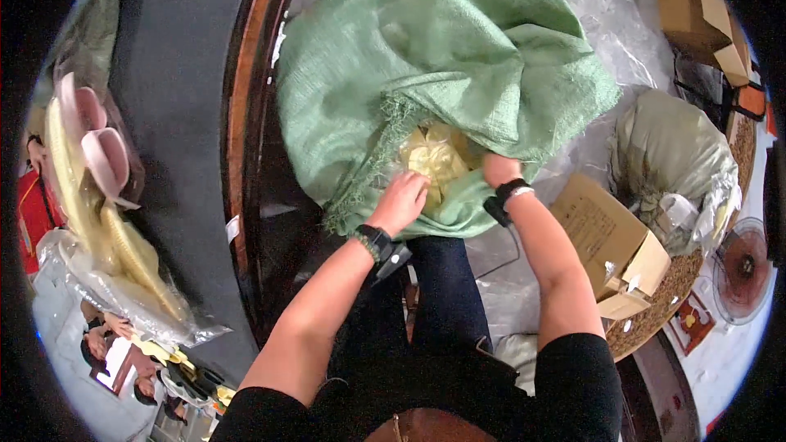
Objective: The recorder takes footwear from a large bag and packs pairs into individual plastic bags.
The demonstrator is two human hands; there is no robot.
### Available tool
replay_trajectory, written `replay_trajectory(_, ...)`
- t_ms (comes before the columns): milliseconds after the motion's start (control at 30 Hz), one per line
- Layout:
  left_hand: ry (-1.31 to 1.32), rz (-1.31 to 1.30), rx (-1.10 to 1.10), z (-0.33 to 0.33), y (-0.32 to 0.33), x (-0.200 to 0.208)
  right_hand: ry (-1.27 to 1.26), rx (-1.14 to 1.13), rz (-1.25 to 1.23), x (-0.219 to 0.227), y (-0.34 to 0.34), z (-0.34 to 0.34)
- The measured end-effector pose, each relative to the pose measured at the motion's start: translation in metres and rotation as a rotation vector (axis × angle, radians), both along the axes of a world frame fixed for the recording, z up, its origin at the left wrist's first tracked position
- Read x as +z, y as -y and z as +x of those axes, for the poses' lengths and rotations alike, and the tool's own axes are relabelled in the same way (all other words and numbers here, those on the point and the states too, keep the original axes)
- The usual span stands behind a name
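Note:
A large green woven sack (352, 57) with a frayed mouth lies in front of my knees. Through its opening show pale yellow things in clear plastic (438, 155), their kind unclear. My left hand (401, 203) is at the near left of the mouth, its fingers curled in against the yellow plastic; what they grip is hidden. At the right side of the mouth, my right hand (501, 170) reaches in under the green cloth, and its fingers are out of sight. Dark bands with small devices sit on both wrists.
Left of a wooden frame edge (239, 115), a dark tabletop (176, 115) bears bagged pale yellow pieces (135, 254) and pink strap-like parts (106, 160). On the right are a cardboard box (598, 225), a tied greyish bag (671, 147) and a fan (743, 270). Other people sit far left.

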State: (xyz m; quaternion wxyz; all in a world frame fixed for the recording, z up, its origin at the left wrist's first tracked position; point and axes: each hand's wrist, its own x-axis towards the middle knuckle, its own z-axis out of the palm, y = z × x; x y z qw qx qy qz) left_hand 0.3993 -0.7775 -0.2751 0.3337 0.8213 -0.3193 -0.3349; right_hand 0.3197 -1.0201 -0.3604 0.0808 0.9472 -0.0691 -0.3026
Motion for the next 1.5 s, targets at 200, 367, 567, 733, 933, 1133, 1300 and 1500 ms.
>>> replay_trajectory(200, -0.101, 0.209, 0.176, -0.028, 0.037, -0.038, -0.489, -0.44, 0.022, -0.011, 0.105, -0.064)
replay_trajectory(367, -0.253, 0.278, 0.342, -0.058, 0.021, -0.073, 0.11, 0.015, 0.57, -0.033, 0.065, 0.007)
replay_trajectory(567, -0.248, 0.28, 0.365, -0.063, 0.011, -0.104, -0.005, 0.114, 0.876, -0.064, 0.008, 0.078)
replay_trajectory(733, -0.273, 0.523, 0.539, -0.055, -0.026, -0.119, -0.032, 0.217, 0.704, -0.088, -0.035, 0.07)
replay_trajectory(933, -0.185, 0.865, 0.405, -0.024, -0.069, -0.124, -0.193, 0.025, 0.818, -0.104, -0.077, 0.083)
replay_trajectory(1133, 0.219, 0.517, 0.932, 0.028, -0.029, -0.072, 0.112, -0.343, 1.02, -0.128, -0.078, 0.056)
replay_trajectory(1300, 0.181, 0.571, 0.958, 0.07, -0.059, 0.001, -0.122, 0.015, 0.841, -0.115, -0.105, 0.056)
replay_trajectory(1500, 0.184, 0.682, 1.165, 0.064, -0.059, 0.02, -0.328, 0.055, 0.898, -0.106, -0.129, 0.062)
